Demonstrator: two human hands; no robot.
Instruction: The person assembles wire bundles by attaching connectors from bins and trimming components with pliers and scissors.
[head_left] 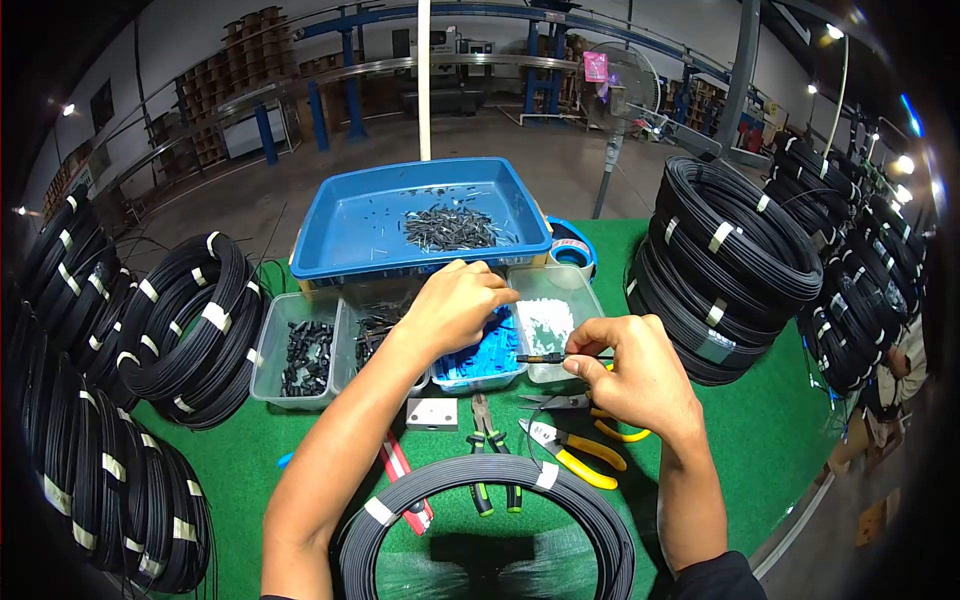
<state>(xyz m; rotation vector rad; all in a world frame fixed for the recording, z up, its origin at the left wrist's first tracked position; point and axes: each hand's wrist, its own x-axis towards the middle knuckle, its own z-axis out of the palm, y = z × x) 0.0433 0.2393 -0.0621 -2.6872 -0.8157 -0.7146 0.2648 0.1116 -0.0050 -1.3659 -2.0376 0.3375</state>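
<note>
My right hand (pixel 635 372) pinches a thin black cable, whose dark connector end (pixel 541 358) points left in front of the bins. My left hand (pixel 455 308) reaches over the clear bin of blue pieces (pixel 480 360), fingers curled and drawn together; what its fingertips hold, if anything, is hidden. Beside it stands a clear bin of small white pieces (pixel 545 318). A large coil of black cable (pixel 480 472) lies between my forearms, tied with white tape.
Two more clear bins hold black parts (pixel 308 358) and dark slim pieces (pixel 372 328). A blue tray (pixel 345 235) stands behind. Pliers (pixel 485 440), yellow-handled strippers (pixel 580 460), scissors (pixel 560 402) and a red-white tool (pixel 400 475) lie near. Cable coils (pixel 725 270) flank the green table.
</note>
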